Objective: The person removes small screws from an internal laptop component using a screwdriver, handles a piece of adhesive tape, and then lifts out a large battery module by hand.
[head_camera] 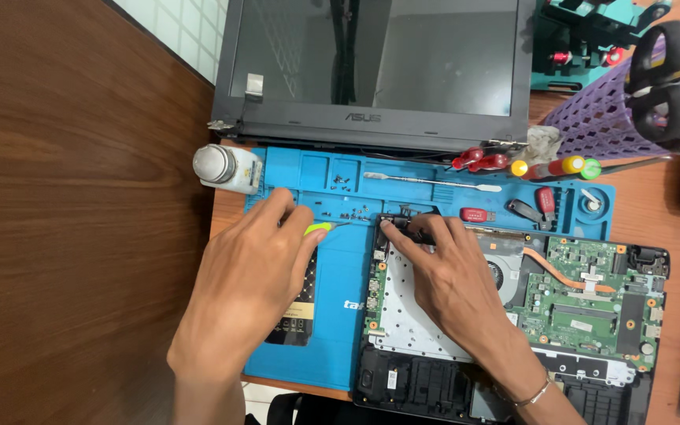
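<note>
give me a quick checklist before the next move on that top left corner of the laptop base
1. Left hand grips the green-tipped tool: ok.
2. Tool tip clear of the loose screws: ok.
3. Right hand steadies the laptop base at the black hinge part: ok.
4. Base fully on the blue mat: not ok, it overhangs the front and right edges.
5. Hinge part freed: cannot tell, fingers cover it.

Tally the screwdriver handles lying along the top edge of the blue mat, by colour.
Red handles: 2
Yellow handles: 2
Green handles: 1
Total: 5, beside the blue mat.
</note>
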